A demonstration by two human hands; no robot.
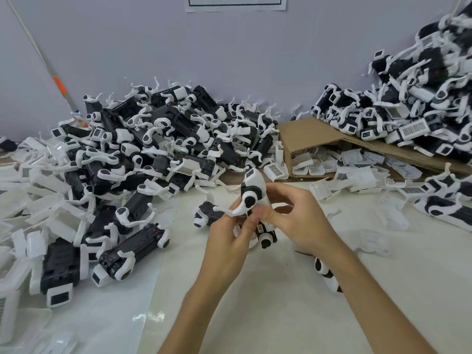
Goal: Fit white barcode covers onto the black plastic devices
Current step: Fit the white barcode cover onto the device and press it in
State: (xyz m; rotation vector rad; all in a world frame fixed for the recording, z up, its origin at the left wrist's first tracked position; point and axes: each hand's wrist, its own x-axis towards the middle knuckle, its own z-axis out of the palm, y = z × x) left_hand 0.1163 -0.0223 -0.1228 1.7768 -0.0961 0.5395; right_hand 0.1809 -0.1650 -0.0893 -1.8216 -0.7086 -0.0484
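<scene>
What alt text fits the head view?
The left hand and right hand grip one black-and-white device above a white table. A left heap and right heap of similar devices flank a tipped cardboard box of white covers.

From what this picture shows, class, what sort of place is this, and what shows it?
Probably a small assembly workshop: heaps of identical black plastic devices, a torn brown cardboard box spilling white barcode covers, and a left hand and right hand holding one device.

Black devices [60, 267]; white, seemingly barcoded covers [413, 130].
</scene>
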